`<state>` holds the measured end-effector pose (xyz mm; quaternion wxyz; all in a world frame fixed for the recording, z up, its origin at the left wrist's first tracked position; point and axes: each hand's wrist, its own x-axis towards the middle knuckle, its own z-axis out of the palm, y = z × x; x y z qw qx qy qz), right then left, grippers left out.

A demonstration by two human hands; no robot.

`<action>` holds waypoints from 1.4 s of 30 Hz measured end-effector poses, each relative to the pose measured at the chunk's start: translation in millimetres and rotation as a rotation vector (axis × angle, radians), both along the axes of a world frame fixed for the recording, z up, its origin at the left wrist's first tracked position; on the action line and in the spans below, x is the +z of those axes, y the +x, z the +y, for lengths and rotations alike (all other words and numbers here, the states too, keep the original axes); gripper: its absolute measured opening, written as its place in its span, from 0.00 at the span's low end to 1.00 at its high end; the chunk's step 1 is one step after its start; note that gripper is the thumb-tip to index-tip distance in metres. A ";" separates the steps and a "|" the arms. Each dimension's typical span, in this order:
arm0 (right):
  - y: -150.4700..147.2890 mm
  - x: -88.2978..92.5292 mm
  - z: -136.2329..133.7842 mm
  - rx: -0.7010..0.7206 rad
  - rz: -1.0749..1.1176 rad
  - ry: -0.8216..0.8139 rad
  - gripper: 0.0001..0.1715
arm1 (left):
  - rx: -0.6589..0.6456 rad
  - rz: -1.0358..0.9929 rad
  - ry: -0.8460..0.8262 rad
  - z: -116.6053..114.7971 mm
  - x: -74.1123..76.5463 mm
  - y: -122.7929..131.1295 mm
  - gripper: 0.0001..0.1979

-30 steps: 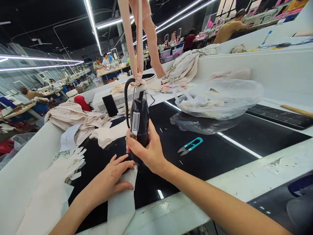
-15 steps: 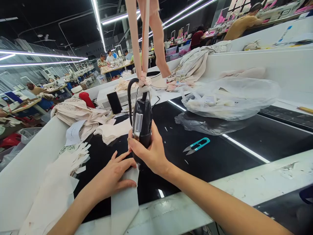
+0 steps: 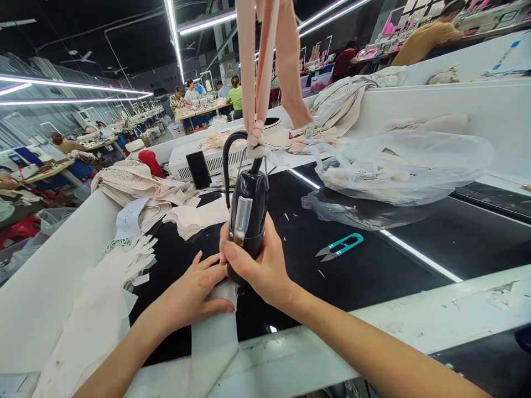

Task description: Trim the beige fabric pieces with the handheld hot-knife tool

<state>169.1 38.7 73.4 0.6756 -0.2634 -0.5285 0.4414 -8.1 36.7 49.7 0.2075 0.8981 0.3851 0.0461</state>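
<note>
My right hand (image 3: 261, 271) is wrapped round the body of a black corded hand power tool (image 3: 252, 205), held nearly upright with its lower end down at the fabric. Knotted pink cloth strips (image 3: 259, 83) suspend it from above. My left hand (image 3: 199, 293) lies flat with fingers spread on a pale fabric strip (image 3: 213, 340), close to the tool's lower end. The strip runs over the table's front edge. The tool's tip is hidden behind my fingers. To the right, teal-handled thread snips (image 3: 339, 246) lie on the glossy black tabletop (image 3: 286, 309).
Pale fabric pieces (image 3: 91, 304) lie at left, with a small stack (image 3: 194, 218) behind my left hand. A phone (image 3: 198, 170) leans on a white vented box (image 3: 176, 163). A clear plastic bag (image 3: 406, 171) sits at back right. People work at distant sewing tables.
The view has shifted slightly, so the table's contents appear a little further right. The tool's top and its hanging strips have swung somewhat right. Both hands keep much the same hold.
</note>
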 end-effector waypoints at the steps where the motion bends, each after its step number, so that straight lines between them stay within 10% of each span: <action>1: -0.1 -0.6 -0.5 -0.004 -0.010 0.000 0.16 | -0.003 -0.001 -0.007 0.5 0.1 -0.1 0.21; 17: -1.3 -5.1 -9.8 0.051 0.007 0.011 0.15 | -0.020 -0.030 0.041 0.8 -1.1 -1.7 0.39; 23: 5.8 4.4 -9.2 0.089 0.057 -0.028 0.21 | 0.188 -0.061 0.377 -43.8 -18.8 -7.5 0.08; 28: 7.5 5.7 -4.7 0.092 0.063 -0.034 0.20 | 0.146 -0.005 0.435 -72.3 -28.8 -2.6 0.09; 36: 10.7 4.3 -6.3 0.071 0.033 0.017 0.21 | -0.108 -0.008 0.374 -45.3 -25.7 -36.4 0.26; 42: 11.4 -3.0 -8.2 0.085 0.013 0.060 0.21 | 0.001 -0.125 0.398 -28.0 -16.4 -29.3 0.17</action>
